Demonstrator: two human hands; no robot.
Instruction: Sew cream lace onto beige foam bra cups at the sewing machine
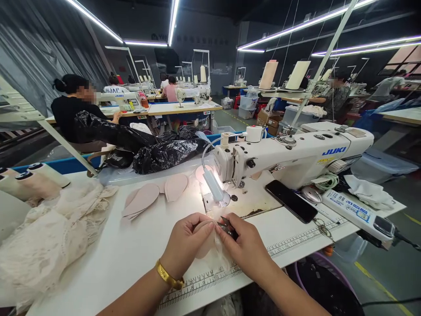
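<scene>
The left hand (188, 237) is clamped on a pale pink, rounded fabric piece (204, 249), pinched between thumb and fingers at its upper edge. The right hand (242, 241) is closed around small dark metal thread snips (227, 227); their blades appear slightly parted, tips at the fabric edge. Contact with any thread cannot be confirmed. The piece is above the white worktable (108, 267), in front of the white sewing machine (283, 153), presumably held there to use the light of the slim grey gooseneck lamp (213, 185). Pale pink petal-shaped pieces (143, 199) lie left of the needle area, apparently kept within reach.
</scene>
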